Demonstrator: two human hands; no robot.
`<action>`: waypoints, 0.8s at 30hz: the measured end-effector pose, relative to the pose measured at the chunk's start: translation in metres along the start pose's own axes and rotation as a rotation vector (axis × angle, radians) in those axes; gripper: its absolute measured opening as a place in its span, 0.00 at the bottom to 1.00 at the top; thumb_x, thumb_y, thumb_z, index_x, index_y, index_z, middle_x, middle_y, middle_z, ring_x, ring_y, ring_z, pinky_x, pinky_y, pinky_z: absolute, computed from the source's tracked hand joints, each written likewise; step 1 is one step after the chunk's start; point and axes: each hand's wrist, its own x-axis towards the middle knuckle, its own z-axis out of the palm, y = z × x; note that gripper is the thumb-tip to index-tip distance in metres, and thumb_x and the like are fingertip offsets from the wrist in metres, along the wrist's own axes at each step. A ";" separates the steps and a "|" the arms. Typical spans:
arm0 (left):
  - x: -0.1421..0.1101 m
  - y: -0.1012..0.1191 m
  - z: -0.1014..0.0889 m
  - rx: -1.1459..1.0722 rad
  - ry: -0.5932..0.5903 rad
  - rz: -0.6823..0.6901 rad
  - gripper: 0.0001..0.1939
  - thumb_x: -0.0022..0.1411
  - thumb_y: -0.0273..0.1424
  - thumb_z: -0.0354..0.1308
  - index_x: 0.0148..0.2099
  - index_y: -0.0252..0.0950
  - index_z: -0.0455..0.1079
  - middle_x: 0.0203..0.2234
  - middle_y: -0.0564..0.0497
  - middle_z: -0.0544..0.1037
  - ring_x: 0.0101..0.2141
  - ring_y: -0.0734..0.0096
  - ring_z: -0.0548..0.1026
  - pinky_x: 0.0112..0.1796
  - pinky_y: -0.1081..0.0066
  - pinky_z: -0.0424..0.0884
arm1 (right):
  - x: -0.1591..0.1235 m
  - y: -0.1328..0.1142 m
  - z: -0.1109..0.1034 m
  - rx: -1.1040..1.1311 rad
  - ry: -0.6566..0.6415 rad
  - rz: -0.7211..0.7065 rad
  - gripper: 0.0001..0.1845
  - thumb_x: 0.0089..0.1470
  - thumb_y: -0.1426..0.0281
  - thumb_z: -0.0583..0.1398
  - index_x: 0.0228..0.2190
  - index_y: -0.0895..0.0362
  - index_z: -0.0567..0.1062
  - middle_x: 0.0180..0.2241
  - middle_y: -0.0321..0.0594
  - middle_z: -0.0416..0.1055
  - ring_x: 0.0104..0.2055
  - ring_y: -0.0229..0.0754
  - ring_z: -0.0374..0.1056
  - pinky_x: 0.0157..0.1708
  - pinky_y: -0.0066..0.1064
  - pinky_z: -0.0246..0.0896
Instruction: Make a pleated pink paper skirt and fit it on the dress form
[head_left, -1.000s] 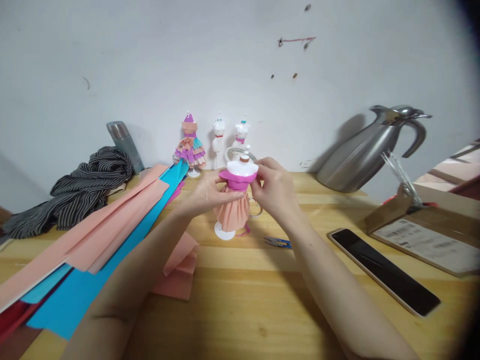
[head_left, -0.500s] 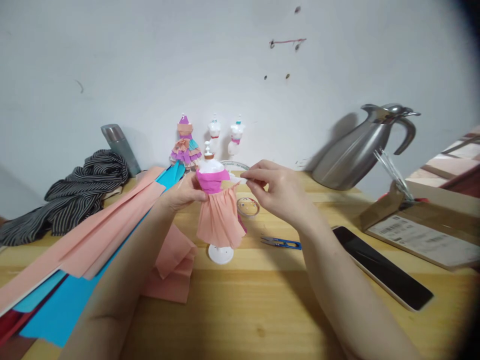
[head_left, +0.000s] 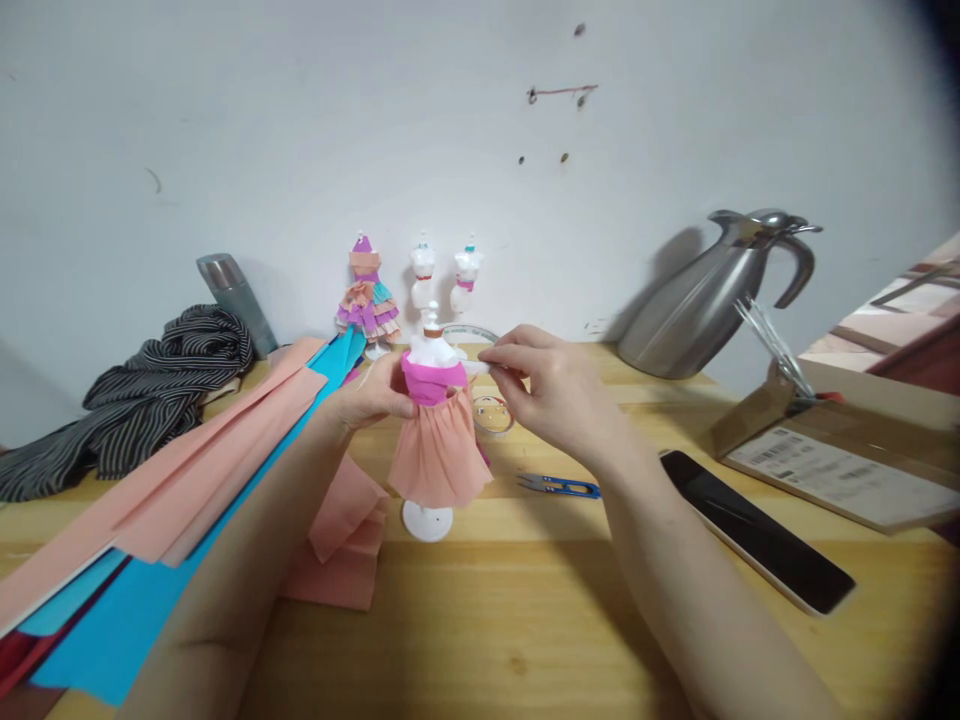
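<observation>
A small white dress form (head_left: 429, 350) wears a magenta bodice (head_left: 433, 382) and a gathered peach crepe-paper skirt (head_left: 439, 455). My left hand (head_left: 382, 390) is closed around its left side at the waist. The form leans slightly to the right, over its round white base (head_left: 427, 521). At the bodice's right edge my right hand (head_left: 536, 375) pinches a thin white strip (head_left: 475, 367) between thumb and fingers; the strip reaches to the bodice. Whether it is tape or paper I cannot tell. Blue thread snips (head_left: 561, 486) lie on the table below my right hand.
Peach and blue crepe-paper sheets (head_left: 225, 440) spread at left, near a striped cloth (head_left: 165, 370) and a flask (head_left: 238, 300). Behind stand a dressed form (head_left: 367, 295) and two bare-skirted forms. A phone (head_left: 757, 530), cardboard box (head_left: 832, 470) and steel jug (head_left: 697, 300) occupy the right.
The dress form has tipped, its top moving right and its base left. The white strip now looks narrower. Both hands keep their hold, and the view has shifted slightly.
</observation>
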 end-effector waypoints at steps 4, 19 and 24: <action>0.001 0.002 0.001 0.049 0.042 -0.042 0.27 0.34 0.32 0.75 0.39 0.31 0.73 0.30 0.46 0.79 0.34 0.63 0.77 0.37 0.68 0.70 | -0.001 -0.004 -0.002 -0.027 -0.028 0.020 0.15 0.57 0.78 0.54 0.37 0.60 0.80 0.37 0.46 0.74 0.34 0.42 0.71 0.33 0.32 0.62; -0.001 0.005 0.001 -0.025 0.011 -0.066 0.25 0.32 0.34 0.75 0.37 0.32 0.76 0.31 0.45 0.80 0.36 0.61 0.77 0.39 0.68 0.70 | -0.007 -0.030 0.010 -0.206 -0.054 0.125 0.15 0.58 0.75 0.52 0.36 0.59 0.80 0.38 0.47 0.74 0.32 0.43 0.68 0.25 0.32 0.48; -0.003 0.003 0.001 -0.071 -0.006 -0.028 0.28 0.36 0.35 0.75 0.43 0.34 0.76 0.33 0.47 0.80 0.38 0.62 0.77 0.38 0.71 0.69 | -0.008 -0.029 0.016 -0.216 -0.042 0.134 0.16 0.58 0.76 0.52 0.37 0.59 0.80 0.36 0.46 0.74 0.31 0.42 0.66 0.24 0.32 0.43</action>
